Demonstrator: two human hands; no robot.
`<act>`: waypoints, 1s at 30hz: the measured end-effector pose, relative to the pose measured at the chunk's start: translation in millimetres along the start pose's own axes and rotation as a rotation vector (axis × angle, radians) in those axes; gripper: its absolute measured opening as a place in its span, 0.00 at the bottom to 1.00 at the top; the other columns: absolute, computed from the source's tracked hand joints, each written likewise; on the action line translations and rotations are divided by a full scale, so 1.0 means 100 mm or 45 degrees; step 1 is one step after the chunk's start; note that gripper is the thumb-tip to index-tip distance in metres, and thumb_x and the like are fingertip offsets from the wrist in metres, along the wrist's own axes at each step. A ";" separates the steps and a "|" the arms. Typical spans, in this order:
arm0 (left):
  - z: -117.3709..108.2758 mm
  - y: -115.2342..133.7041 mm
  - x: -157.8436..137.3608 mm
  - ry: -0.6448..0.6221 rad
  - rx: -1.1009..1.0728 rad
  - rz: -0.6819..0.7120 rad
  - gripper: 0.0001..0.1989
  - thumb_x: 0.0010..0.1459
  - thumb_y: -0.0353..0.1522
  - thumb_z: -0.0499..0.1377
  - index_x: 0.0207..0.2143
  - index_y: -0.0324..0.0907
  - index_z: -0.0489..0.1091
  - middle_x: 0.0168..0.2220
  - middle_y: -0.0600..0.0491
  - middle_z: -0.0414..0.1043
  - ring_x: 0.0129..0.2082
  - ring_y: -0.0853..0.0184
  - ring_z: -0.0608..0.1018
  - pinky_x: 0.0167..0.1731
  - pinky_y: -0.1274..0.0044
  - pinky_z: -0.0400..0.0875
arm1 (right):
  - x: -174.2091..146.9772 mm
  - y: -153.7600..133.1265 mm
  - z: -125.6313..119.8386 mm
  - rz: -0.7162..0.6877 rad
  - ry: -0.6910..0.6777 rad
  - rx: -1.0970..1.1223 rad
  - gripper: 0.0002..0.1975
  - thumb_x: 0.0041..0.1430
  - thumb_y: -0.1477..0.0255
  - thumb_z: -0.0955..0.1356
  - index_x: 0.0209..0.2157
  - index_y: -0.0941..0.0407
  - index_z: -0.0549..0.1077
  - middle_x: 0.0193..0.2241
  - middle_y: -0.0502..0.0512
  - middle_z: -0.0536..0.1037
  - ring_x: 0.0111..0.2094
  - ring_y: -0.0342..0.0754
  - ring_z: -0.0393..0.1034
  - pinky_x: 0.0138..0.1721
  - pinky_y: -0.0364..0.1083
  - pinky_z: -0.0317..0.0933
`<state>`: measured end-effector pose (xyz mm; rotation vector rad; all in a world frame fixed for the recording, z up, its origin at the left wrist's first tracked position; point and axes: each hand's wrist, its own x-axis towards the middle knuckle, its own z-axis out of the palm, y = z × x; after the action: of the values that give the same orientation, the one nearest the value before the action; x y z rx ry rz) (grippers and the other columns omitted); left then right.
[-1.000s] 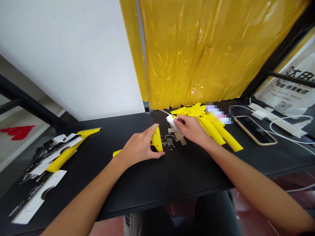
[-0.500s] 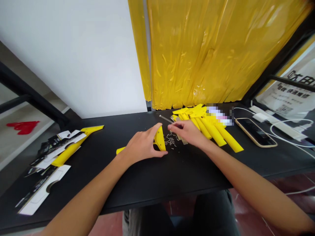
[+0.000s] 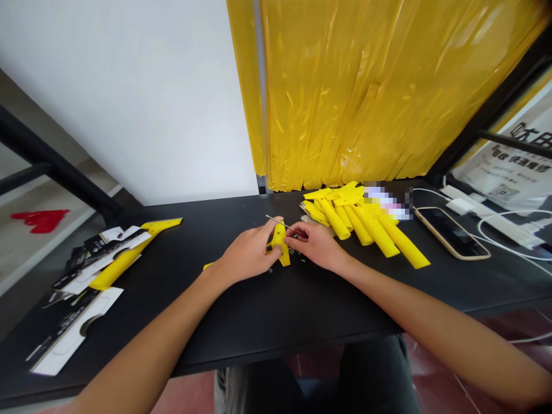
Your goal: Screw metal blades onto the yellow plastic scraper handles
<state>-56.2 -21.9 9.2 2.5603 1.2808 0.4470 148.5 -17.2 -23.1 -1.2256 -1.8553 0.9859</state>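
My left hand (image 3: 248,252) is closed round a yellow scraper handle (image 3: 281,242), whose flared head shows between thumb and fingers; most of its grip is covered by the hand. Right beside that head, my right hand (image 3: 317,244) pinches a thin metal rod (image 3: 278,221) that crosses over the head's upper end. The rod's far tip sticks out to the left; its other end is hidden in the fingers. Small metal screws and nuts (image 3: 291,251) lie on the black table under and around the right fingers, largely covered by them.
Several yellow handles (image 3: 362,224) are piled behind my right hand. A phone (image 3: 452,232), a power strip (image 3: 487,213) and white cables are at the right. On the left, another yellow handle (image 3: 125,259) lies across printed cards (image 3: 80,333). A yellow plastic sheet (image 3: 345,98) hangs behind.
My right hand has moved left and slightly down, bringing the metal rod over the handle's head. The left thumb has shifted up onto the head, which has turned. More of the screws are now covered.
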 end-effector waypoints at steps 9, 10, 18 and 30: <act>-0.02 -0.13 0.06 -0.009 -0.808 -0.206 0.27 0.63 0.40 0.58 0.62 0.45 0.58 0.41 0.50 0.76 0.26 0.66 0.78 0.24 0.74 0.71 | -0.06 -0.08 0.03 0.005 0.063 -0.007 0.18 0.53 0.59 0.74 0.41 0.55 0.76 0.28 0.49 0.75 0.27 0.44 0.65 0.30 0.44 0.59; -0.03 -0.13 0.05 0.009 -0.856 -0.256 0.28 0.63 0.40 0.58 0.63 0.46 0.57 0.41 0.50 0.76 0.26 0.66 0.78 0.21 0.75 0.70 | -0.07 -0.10 0.04 -0.007 0.063 -0.011 0.17 0.53 0.59 0.74 0.41 0.55 0.76 0.30 0.50 0.77 0.29 0.45 0.67 0.32 0.45 0.60; 0.06 -0.08 0.02 0.125 -0.787 -0.278 0.26 0.63 0.39 0.60 0.62 0.45 0.64 0.46 0.48 0.76 0.25 0.68 0.79 0.26 0.75 0.73 | -0.08 -0.12 0.05 -0.070 0.110 0.003 0.16 0.54 0.65 0.74 0.44 0.56 0.76 0.34 0.52 0.78 0.33 0.45 0.70 0.37 0.44 0.65; 0.03 -0.03 -0.04 0.747 0.110 0.013 0.16 0.64 0.35 0.61 0.54 0.46 0.71 0.43 0.50 0.80 0.37 0.62 0.80 0.37 0.73 0.71 | -0.06 -0.27 -0.14 0.628 -0.103 1.161 0.24 0.58 0.51 0.71 0.42 0.58 0.74 0.21 0.40 0.50 0.20 0.36 0.38 0.17 0.38 0.34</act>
<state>-59.5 -23.5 5.2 2.6001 1.4814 1.2379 151.5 -27.1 6.4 -1.0489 -0.9082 1.8843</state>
